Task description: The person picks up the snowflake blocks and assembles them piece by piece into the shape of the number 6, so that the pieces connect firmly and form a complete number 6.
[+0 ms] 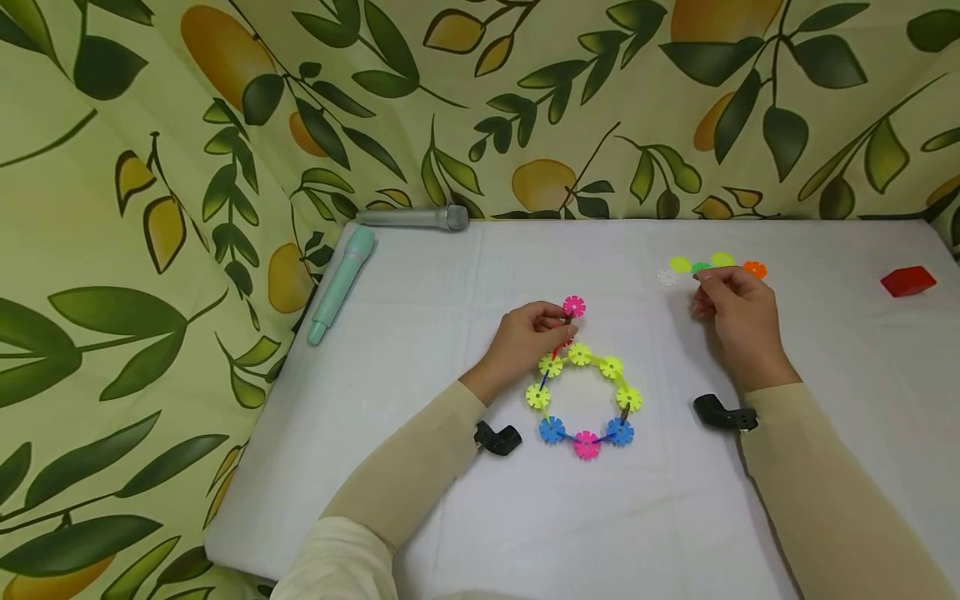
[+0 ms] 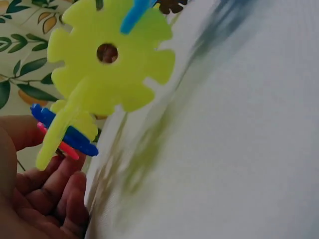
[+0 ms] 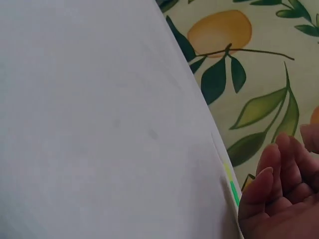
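A ring of linked notched plastic discs, mostly yellow with blue and pink ones, is in front of me. My left hand pinches this disc chain at its upper left, by a red disc. A pink disc stands up just beyond the fingertips. The left wrist view shows a large yellow disc and a blue disc by the thumb. My right hand is over loose discs at the back right, its fingers bent. Whether something dark is between its fingertips is unclear. A green disc lies just behind them.
Other loose discs are a white one, yellow ones and an orange one. A red block is at the far right. A grey microphone and a mint-green microphone lie at the back left, near the leaf-patterned curtain.
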The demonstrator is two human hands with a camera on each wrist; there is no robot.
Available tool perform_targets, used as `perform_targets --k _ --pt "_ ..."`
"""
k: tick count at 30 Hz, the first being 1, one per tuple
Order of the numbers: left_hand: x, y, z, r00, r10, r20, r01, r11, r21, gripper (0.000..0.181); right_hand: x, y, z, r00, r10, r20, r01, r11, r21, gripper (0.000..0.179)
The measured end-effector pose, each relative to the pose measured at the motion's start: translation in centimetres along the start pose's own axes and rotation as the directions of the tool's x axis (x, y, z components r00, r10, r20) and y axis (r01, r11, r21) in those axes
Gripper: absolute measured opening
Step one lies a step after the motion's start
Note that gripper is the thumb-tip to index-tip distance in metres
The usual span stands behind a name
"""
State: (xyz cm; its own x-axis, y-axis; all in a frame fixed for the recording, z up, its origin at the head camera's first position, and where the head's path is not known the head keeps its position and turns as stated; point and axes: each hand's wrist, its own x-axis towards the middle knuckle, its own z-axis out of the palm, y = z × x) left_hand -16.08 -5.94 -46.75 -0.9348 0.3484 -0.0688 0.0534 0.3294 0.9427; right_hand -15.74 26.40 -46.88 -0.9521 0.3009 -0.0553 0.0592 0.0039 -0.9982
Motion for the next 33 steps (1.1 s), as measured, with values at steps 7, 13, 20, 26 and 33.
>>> perform_targets --k 7,13,20,26,33 --pt "0.0 0.5 -1.5 0.991 -0.125 0.056 0.108 0.965 0.241 0.026 0.9 -0.4 -2.8 0.983 -0.002 -0.183 -0.015 0.996 -0.092 0.011" --pt "-0.2 1.4 -2.7 0.96 -0.265 0.096 0.214 0.907 0.364 0.036 1.6 -0.1 -5.0 0.975 0.037 -0.22 -0.103 0.949 -0.299 0.014" --pt "-0.8 1.9 -3.2 0.89 -0.415 0.189 0.364 0.897 0.252 0.042 3.2 -0.3 -5.8 0.99 0.077 -0.12 -0.133 0.8 -0.585 0.071" --pt "-1.0 1.6 -2.6 0.881 -0.431 0.197 0.416 0.902 0.112 0.028 5.0 -0.7 -6.4 0.997 0.071 0.014 -0.038 0.678 -0.734 0.07" --pt "-0.9 1.2 -1.9 0.873 -0.427 0.236 0.446 0.894 -0.035 0.026 5.6 -1.2 -6.4 0.993 0.109 0.039 -0.041 0.65 -0.759 0.047"
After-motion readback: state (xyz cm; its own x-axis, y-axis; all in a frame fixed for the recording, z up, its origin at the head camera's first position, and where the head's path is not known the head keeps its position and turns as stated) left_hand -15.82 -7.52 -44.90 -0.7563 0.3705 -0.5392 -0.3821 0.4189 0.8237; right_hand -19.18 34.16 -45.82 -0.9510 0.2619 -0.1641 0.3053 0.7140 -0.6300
